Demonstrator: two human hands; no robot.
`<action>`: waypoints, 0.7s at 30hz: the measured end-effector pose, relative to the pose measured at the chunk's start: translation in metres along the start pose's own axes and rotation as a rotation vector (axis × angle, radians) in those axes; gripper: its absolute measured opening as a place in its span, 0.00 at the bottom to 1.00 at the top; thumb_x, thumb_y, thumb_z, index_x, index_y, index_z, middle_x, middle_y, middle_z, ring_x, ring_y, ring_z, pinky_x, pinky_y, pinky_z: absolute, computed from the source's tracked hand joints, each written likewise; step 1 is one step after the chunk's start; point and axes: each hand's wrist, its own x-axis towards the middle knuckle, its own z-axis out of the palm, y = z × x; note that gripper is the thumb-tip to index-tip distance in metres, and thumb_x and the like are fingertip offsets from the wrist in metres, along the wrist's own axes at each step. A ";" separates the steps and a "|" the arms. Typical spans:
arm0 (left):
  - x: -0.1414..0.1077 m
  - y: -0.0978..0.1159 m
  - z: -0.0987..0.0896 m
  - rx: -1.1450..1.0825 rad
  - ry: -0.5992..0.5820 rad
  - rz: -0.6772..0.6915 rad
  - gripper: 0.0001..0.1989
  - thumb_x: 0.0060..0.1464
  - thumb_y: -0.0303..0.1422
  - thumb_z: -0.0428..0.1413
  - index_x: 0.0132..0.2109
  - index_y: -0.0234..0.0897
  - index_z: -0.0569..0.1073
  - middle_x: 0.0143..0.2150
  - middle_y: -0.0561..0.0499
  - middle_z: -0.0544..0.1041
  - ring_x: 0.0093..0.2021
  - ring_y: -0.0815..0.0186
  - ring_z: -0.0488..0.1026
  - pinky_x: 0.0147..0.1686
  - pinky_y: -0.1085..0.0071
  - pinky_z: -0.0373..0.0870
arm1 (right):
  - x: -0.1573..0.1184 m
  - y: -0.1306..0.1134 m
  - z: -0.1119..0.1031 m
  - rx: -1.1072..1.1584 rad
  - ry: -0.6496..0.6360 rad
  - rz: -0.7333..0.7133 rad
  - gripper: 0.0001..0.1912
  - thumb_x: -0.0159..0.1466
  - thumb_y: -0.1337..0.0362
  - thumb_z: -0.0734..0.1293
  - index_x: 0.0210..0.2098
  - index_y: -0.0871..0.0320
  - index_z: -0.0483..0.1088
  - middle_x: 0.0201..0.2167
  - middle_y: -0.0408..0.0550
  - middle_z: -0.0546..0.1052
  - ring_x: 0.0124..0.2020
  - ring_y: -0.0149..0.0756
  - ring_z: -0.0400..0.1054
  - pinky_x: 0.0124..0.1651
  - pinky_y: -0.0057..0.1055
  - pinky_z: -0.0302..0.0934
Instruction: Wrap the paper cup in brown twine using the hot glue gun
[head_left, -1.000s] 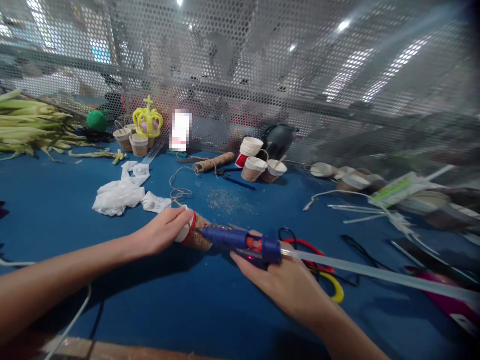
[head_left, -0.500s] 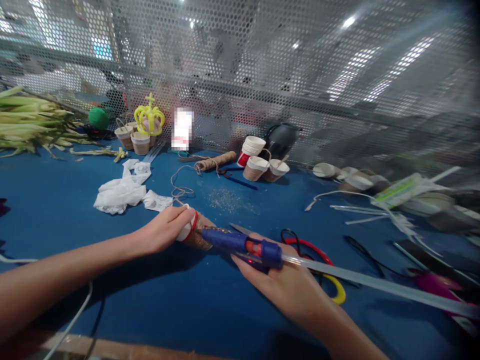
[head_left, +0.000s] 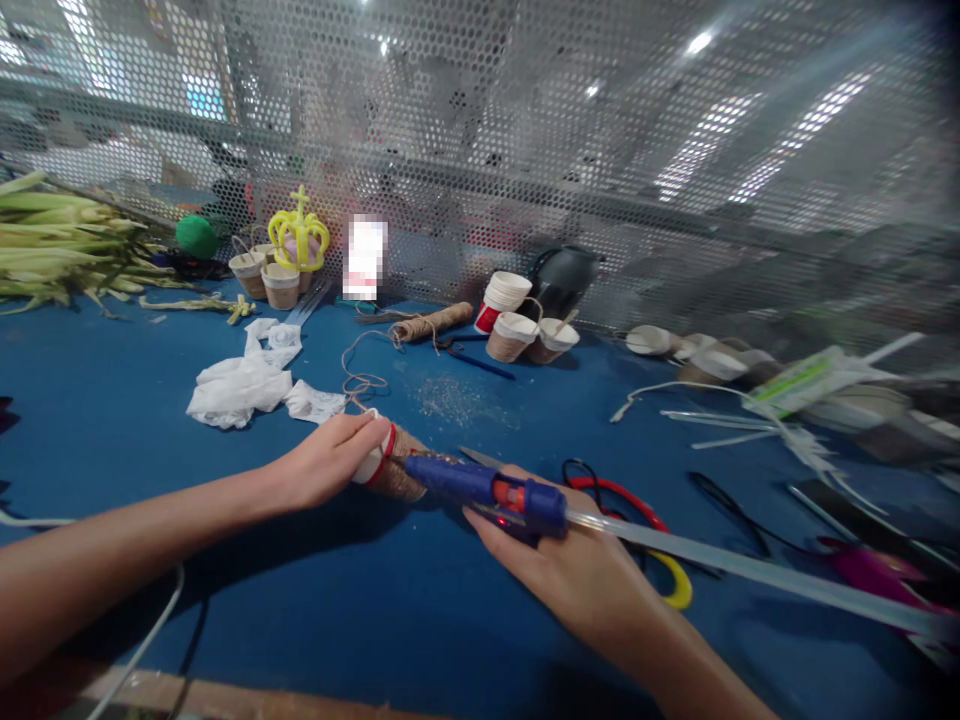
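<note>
My left hand (head_left: 328, 462) is closed round the white rim end of a paper cup (head_left: 401, 470), which lies on its side with twine wrapped round its lower part and a red band near the rim. In my right hand (head_left: 559, 560) is a blue hot glue gun (head_left: 469, 482), its nozzle at the twine-covered side of the cup. A long clear glue stick (head_left: 720, 562) juts out of the gun's back end. Twine (head_left: 365, 383) runs from the cup toward a twine roll (head_left: 433, 323). Part of the cup is hidden by my fingers and the nozzle.
Scissors (head_left: 677, 580) with red and yellow handles lie under my right hand. Crumpled white lace (head_left: 240, 388) is at left. Twine-wrapped cups (head_left: 512, 337) and a yellow crown (head_left: 300, 240) stand along the perforated metal screen (head_left: 450, 120). Glue sticks (head_left: 720, 425) and cables are at right.
The glue gun has shifted very slightly to the right along the cup. My left hand and the cup stay nearly where they were.
</note>
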 end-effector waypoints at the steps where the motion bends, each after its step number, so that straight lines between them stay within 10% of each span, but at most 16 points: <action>1: 0.000 -0.001 -0.001 0.028 0.002 0.006 0.23 0.56 0.43 0.41 0.38 0.28 0.73 0.32 0.47 0.75 0.30 0.66 0.69 0.30 0.73 0.64 | 0.000 0.000 0.000 -0.010 0.012 -0.003 0.04 0.57 0.65 0.61 0.30 0.56 0.67 0.27 0.44 0.74 0.29 0.36 0.69 0.33 0.30 0.62; 21: -0.006 0.000 -0.001 0.226 -0.023 0.079 0.25 0.56 0.43 0.38 0.36 0.28 0.72 0.29 0.48 0.72 0.28 0.67 0.65 0.29 0.73 0.64 | 0.002 -0.006 -0.005 -0.010 0.055 0.010 0.05 0.56 0.62 0.60 0.27 0.55 0.66 0.23 0.43 0.75 0.27 0.36 0.71 0.34 0.30 0.64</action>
